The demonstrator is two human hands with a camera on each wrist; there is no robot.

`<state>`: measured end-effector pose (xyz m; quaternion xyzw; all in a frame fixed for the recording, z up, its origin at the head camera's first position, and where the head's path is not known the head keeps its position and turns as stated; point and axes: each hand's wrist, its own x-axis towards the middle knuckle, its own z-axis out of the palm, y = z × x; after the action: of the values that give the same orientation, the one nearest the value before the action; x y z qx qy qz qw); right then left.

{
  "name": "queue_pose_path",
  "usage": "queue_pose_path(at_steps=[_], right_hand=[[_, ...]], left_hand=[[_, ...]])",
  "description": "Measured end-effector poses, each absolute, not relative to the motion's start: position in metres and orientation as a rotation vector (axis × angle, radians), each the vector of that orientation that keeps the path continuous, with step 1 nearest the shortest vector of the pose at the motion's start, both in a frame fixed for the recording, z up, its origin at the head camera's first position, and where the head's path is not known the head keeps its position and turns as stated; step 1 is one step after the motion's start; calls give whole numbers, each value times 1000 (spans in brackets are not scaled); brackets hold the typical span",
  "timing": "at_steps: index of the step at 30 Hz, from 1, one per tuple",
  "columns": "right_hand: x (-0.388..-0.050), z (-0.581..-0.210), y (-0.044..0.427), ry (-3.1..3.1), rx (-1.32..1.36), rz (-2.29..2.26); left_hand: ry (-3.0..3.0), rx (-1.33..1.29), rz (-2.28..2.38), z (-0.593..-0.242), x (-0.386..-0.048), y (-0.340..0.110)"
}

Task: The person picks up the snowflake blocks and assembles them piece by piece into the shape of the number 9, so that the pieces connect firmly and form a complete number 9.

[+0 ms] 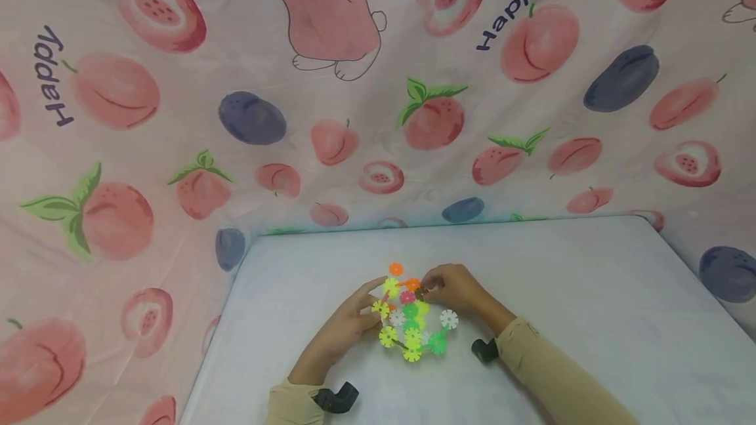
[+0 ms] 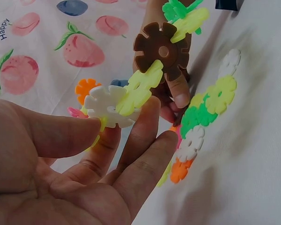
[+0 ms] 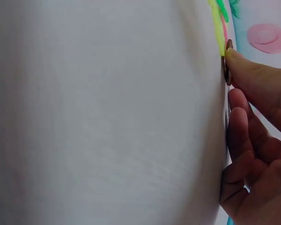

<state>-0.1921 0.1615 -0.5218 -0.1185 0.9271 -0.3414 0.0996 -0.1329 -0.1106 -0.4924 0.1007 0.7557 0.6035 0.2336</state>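
A ring-like chain of interlocking snowflake discs, in yellow, green, white, orange, pink and brown, lies between the two hands. My left hand is at its left side; in the left wrist view its thumb and fingers pinch a white disc joined to a yellow disc. A large brown disc joins on beyond that. On the far side of the chain my right hand pinches a small brown disc between thumb and finger, against the pieces. How firmly that disc is joined is hidden.
An orange disc shows just behind the chain. The white-covered table stretches out on both sides. A fruit-printed cloth hangs behind and at the sides. Dark wrist cameras sit at the sleeves.
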Motion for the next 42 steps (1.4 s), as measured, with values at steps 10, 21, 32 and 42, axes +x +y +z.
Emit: queue_pose_path(at_steps=[10, 21, 32, 42], right_hand=[[-191, -522, 165, 2701, -353, -1045], [-191, -515, 174, 2571, -310, -1206], [-186, -491, 180, 2328, -220, -1492], [-182, -480, 173, 2266, -181, -1583]], left_hand=[[2043, 268, 1685, -491, -133, -109], [2021, 234, 1683, -489, -132, -109], [2011, 235, 1669, -492, -132, -108], [1988, 218, 1676, -491, -132, -106]])
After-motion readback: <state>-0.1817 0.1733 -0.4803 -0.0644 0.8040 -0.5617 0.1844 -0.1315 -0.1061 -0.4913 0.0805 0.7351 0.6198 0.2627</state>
